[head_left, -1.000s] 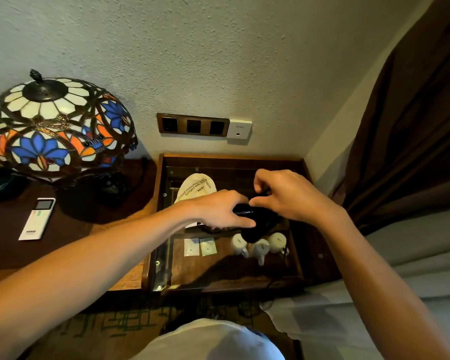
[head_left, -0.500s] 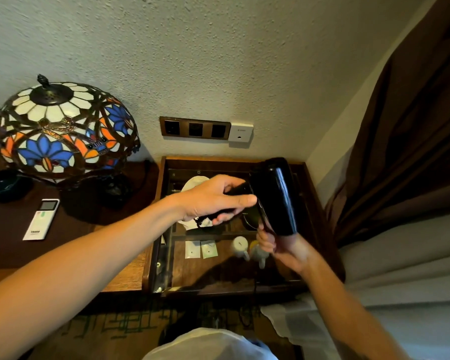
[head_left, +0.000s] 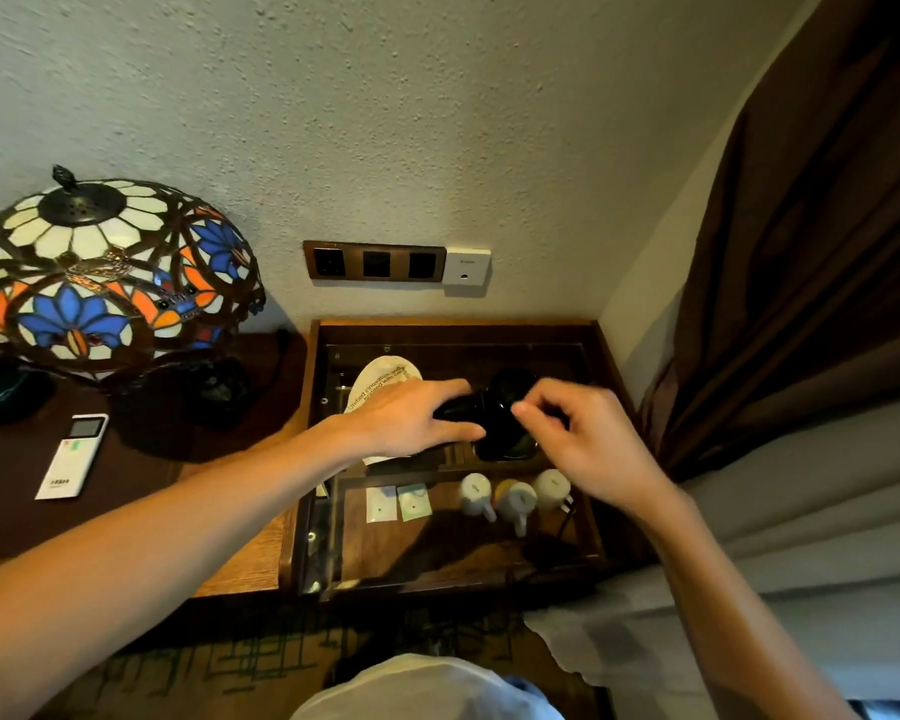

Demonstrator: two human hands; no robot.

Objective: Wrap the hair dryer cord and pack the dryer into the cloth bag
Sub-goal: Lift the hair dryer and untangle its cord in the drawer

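The black hair dryer [head_left: 502, 413] lies low over the back part of the open wooden drawer [head_left: 458, 332]. My left hand [head_left: 411, 420] grips its handle from the left. My right hand [head_left: 588, 444] is at the dryer's right side, thumb and fingertips pinched together against the body, apparently on the dark cord. A stretch of that cord [head_left: 566, 519] trails down past the mugs. The white cloth bag [head_left: 380, 376] with printed text lies in the drawer's back left, partly under my left hand.
Three white mugs [head_left: 515, 498] and two sachets [head_left: 398, 504] sit in the drawer's front section. A stained-glass lamp [head_left: 105, 283] and a white remote [head_left: 74, 457] stand on the desk to the left. Wall sockets [head_left: 375, 262] are behind, with a brown curtain [head_left: 801, 252] and bedding to the right.
The dryer, held upright in my right hand half a second ago, has come down flat over the drawer. My right hand let go of its body and now pinches at its side.
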